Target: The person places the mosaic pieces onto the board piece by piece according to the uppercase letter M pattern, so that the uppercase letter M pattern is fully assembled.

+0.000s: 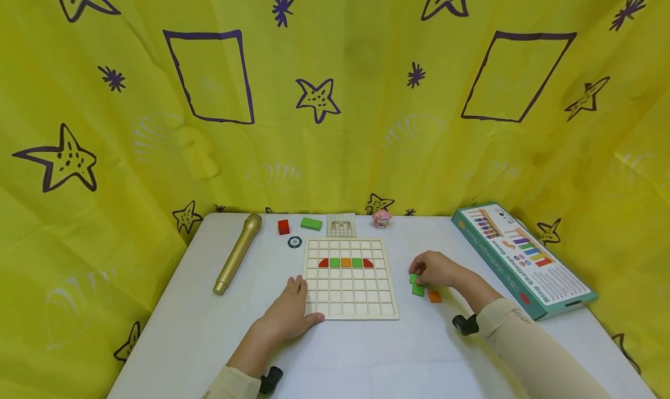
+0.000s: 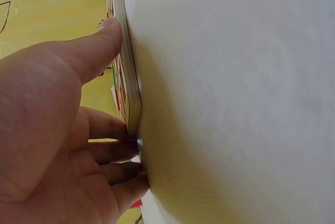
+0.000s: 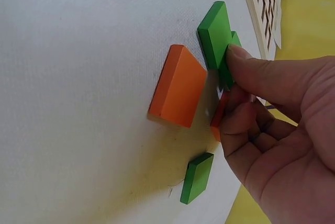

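Observation:
A wooden grid board (image 1: 352, 300) lies flat on the table, with a row of red, green and orange tiles (image 1: 346, 263) in its upper part. My left hand (image 1: 288, 312) rests at the board's near left corner, thumb on the near edge and fingers along the left side. To the right of the board, my right hand (image 1: 438, 269) pinches a small green tile (image 3: 226, 75) between thumb and fingers. Another green tile (image 3: 213, 35) lies right beside it. An orange tile (image 3: 180, 88) and a further green tile (image 3: 198, 178) lie close by; another orange piece is partly hidden behind the fingers.
Beyond the board stand a pattern card (image 1: 341, 225), a pink figurine (image 1: 381, 218), a green block (image 1: 311, 223), a red block (image 1: 283, 227) and a dark round token (image 1: 295, 242). A gold microphone (image 1: 238, 253) lies left; a game box (image 1: 523, 259) lies right.

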Demonstrator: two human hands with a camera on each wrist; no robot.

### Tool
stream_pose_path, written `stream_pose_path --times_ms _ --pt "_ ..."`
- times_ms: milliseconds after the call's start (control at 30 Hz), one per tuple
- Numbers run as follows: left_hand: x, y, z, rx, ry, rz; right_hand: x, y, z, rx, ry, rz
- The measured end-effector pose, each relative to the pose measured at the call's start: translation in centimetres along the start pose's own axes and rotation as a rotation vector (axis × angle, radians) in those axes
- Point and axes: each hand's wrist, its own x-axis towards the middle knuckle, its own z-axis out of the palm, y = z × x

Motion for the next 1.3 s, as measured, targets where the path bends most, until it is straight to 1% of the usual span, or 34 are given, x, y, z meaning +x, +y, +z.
stream_pose_path --times_ms 133,367,500,700,867,1133,1233,1300 --pt "-0.05 0.05 0.00 0.002 0.001 -0.001 -0.15 -0.10 0.07 -0.001 0.003 0.003" --pt "-0.07 0.20 -0.12 -0.006 -0.006 -0.021 -0.20 0.02 0.16 -0.003 0.018 -0.037" --pt "-0.06 0.19 -0.10 -0.006 -0.008 -0.025 -0.21 0.13 0.24 -0.002 0.024 -0.038" --pt "-0.09 0.22 -0.17 -0.009 -0.012 -0.026 -0.30 -0.07 0.36 0.016 0.041 -0.013" --pt "-0.15 0.14 -0.15 -0.005 -0.014 -0.029 -0.34 -0.06 0.51 0.018 0.057 -0.017" --pt "-0.22 0.22 -0.27 0.001 0.000 -0.008 -0.41 -0.10 0.16 -0.021 0.050 -0.097" --pt "-0.25 0.28 -0.31 -0.002 0.001 -0.003 -0.38 -0.23 -0.19 -0.013 0.048 -0.120" --pt "-0.31 0.26 -0.30 -0.003 -0.002 -0.007 -0.24 -0.51 -0.34 0.010 0.050 -0.117"
